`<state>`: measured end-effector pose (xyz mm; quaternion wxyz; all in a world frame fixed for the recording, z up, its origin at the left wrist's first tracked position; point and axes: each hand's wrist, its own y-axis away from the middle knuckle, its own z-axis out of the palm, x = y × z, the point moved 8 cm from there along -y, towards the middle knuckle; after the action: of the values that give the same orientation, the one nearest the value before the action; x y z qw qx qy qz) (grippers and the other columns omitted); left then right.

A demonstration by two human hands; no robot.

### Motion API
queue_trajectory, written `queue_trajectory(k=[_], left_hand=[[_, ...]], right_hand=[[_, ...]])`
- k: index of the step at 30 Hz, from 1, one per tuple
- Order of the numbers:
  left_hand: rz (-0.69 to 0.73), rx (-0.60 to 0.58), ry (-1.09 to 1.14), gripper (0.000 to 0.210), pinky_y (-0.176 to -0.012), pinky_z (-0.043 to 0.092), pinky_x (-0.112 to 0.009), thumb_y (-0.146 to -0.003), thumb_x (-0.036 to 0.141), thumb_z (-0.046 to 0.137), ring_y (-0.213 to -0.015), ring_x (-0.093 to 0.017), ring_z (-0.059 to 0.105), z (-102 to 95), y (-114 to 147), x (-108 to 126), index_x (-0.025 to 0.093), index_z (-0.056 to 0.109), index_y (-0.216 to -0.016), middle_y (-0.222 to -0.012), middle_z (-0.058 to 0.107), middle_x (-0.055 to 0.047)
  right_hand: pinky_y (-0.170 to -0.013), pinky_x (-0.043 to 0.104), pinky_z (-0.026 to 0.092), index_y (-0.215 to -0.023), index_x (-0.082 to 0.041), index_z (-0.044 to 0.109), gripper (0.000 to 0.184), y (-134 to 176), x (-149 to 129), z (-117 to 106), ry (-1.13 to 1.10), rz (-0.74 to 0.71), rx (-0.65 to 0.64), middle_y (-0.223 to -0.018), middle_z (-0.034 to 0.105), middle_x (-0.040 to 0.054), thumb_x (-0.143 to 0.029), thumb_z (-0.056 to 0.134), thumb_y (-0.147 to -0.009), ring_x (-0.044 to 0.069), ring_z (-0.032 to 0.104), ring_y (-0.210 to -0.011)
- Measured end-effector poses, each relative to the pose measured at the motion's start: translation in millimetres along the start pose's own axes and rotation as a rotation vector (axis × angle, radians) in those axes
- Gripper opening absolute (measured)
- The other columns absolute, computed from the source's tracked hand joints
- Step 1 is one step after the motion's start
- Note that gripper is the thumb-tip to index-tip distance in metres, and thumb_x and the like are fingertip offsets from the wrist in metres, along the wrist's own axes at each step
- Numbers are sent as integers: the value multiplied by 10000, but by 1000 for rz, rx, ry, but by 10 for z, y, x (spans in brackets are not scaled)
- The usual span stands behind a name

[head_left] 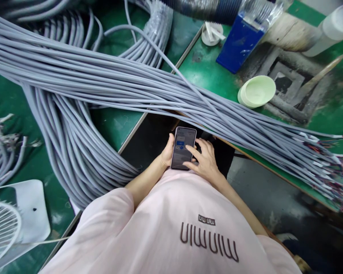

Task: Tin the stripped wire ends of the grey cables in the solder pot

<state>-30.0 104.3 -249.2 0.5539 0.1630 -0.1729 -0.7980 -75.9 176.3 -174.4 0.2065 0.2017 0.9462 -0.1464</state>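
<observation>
A smartphone (178, 158) with a lit screen and a pale case is upright in my left hand (167, 151), close in front of my pink shirt. My left thumb lies along the phone's left edge, and the fingers behind it are mostly hidden. Over the right side of the screen is my right hand (205, 159), its index finger and thumb stretched out and apart at the glass. I cannot tell whether the fingertip touches it. Just beyond the phone runs a thick bundle of grey cables (125, 83) across the green worktables.
Stripped cable ends (328, 163) with coloured wires lie at the right. Beyond the bundle are a pale green cup (258, 91), a blue box (240, 43), a brush (322, 76) and a white bottle (340, 23). A white fan (2, 228) stands at the lower left.
</observation>
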Motion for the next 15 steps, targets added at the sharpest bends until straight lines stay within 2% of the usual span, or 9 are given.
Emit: queue_trajectory(k=[15], left_hand=[[64,-12,6,966,-904,513,-474,-849,761,25,-1019,-303,658,0,-3,37,72,562,-1262,-1056,682,-193]], right_hand=[[-1082,558,299,-1258,-203,607,537,-31,-10,-16,-10,13,2,-1366,418,173,-566,584,-863,344,375,-1295]])
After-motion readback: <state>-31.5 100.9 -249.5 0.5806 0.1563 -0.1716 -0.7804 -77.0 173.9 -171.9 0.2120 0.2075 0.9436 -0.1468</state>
